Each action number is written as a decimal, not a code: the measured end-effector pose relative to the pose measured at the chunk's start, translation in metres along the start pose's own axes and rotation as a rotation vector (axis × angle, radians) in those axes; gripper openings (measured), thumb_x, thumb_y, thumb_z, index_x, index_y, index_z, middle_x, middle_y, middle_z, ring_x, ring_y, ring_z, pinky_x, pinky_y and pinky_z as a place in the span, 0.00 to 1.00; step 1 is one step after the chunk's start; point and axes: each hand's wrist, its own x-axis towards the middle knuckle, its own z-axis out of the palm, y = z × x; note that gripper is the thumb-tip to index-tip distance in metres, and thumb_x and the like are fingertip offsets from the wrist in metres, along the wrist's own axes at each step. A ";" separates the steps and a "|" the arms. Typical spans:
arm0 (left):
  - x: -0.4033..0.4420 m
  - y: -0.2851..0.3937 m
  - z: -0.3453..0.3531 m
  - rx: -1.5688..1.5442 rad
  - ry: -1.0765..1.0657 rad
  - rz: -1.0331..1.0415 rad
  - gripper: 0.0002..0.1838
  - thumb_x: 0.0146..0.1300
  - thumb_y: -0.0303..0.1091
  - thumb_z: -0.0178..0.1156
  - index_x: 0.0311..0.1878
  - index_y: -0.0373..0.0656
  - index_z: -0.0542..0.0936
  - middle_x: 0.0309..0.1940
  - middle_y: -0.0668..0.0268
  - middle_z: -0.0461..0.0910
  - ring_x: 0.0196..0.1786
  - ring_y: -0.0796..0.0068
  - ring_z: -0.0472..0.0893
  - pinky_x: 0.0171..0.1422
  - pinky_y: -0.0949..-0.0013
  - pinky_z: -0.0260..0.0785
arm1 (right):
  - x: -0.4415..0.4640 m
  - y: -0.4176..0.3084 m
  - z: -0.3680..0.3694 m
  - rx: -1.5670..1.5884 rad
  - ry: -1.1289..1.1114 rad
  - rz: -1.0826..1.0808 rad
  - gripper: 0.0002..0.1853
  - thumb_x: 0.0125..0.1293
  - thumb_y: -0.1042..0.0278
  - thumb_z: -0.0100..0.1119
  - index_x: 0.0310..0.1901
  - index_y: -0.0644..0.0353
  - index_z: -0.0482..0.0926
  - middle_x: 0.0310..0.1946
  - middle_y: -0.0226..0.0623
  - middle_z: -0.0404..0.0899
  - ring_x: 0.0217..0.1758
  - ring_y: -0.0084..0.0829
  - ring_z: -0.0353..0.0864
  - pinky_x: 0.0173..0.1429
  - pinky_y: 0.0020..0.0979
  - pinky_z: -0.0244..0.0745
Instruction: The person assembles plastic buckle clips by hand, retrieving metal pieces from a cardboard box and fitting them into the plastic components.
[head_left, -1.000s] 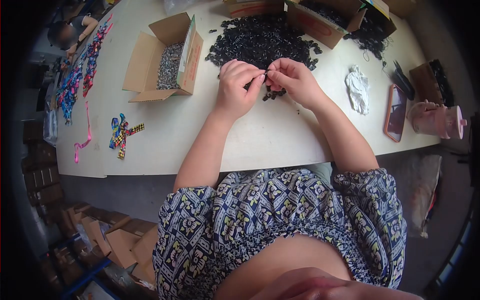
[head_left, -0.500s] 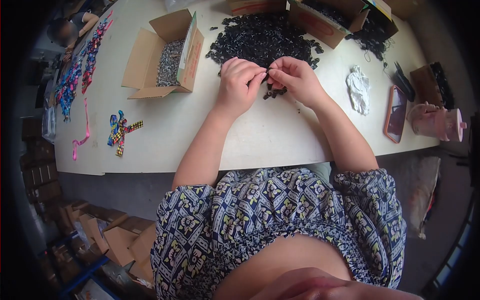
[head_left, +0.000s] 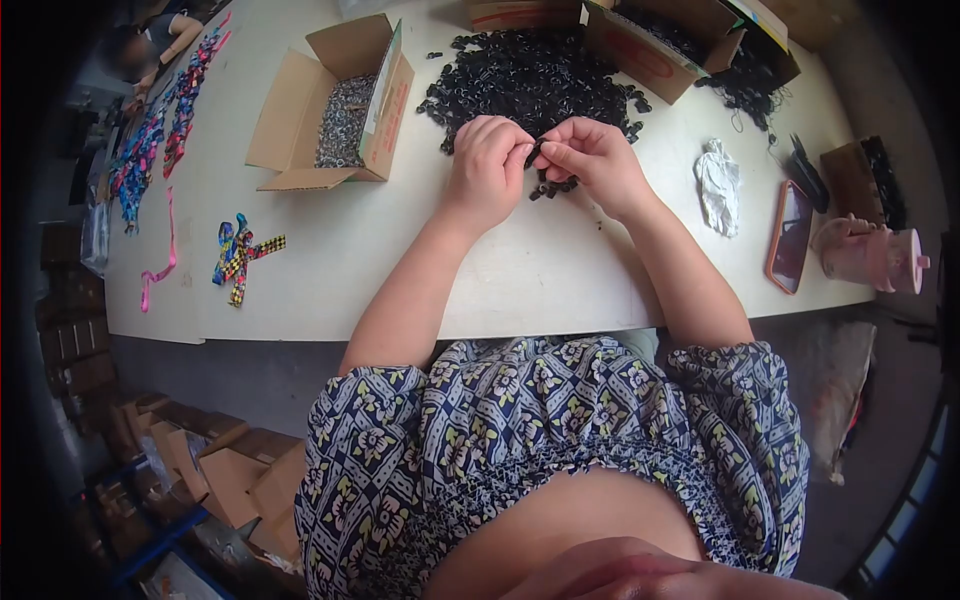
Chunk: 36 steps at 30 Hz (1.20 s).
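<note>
My left hand (head_left: 489, 170) and my right hand (head_left: 594, 166) meet fingertip to fingertip at the near edge of a heap of small black pieces (head_left: 520, 85). Between them both hands pinch a small black piece (head_left: 534, 153), mostly covered by the fingers; its exact kind cannot be made out. Several loose black pieces (head_left: 553, 188) lie on the table just under the right fingers. Left of the heap stands an open cardboard box (head_left: 390, 125) holding many small metal parts (head_left: 343, 120).
Cardboard boxes (head_left: 640, 60) with black pieces stand behind the heap. To the right lie a crumpled white wrapper (head_left: 718, 188), a phone (head_left: 791, 235) and a pink cup (head_left: 873, 255). Colourful ribbons (head_left: 240, 258) lie left on the table (head_left: 560, 285). Another person (head_left: 170, 35) is at the far left.
My hands stay together with the black piece between them; the fingers have shifted only slightly. The whole view has moved a little.
</note>
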 end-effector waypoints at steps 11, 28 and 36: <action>0.004 0.004 -0.005 0.162 0.033 0.115 0.02 0.59 0.24 0.60 0.33 0.42 0.76 0.32 0.64 0.78 0.42 0.61 0.77 0.62 0.54 0.63 | -0.004 -0.003 0.007 -0.114 0.018 -0.049 0.05 0.67 0.74 0.62 0.37 0.64 0.76 0.28 0.28 0.79 0.31 0.16 0.77 0.36 0.20 0.75; 0.000 0.006 -0.005 0.129 -0.006 0.038 0.01 0.61 0.25 0.59 0.36 0.42 0.78 0.36 0.66 0.80 0.45 0.63 0.79 0.67 0.53 0.61 | -0.004 -0.002 0.001 -0.053 -0.054 -0.065 0.04 0.67 0.76 0.62 0.37 0.65 0.76 0.30 0.30 0.81 0.32 0.17 0.78 0.38 0.21 0.76; -0.001 0.007 -0.004 0.037 -0.051 -0.024 0.01 0.63 0.24 0.54 0.36 0.40 0.75 0.33 0.62 0.77 0.41 0.57 0.77 0.60 0.54 0.64 | -0.004 0.003 0.001 -0.133 -0.052 -0.110 0.05 0.66 0.76 0.63 0.35 0.64 0.76 0.29 0.28 0.80 0.31 0.14 0.76 0.35 0.20 0.73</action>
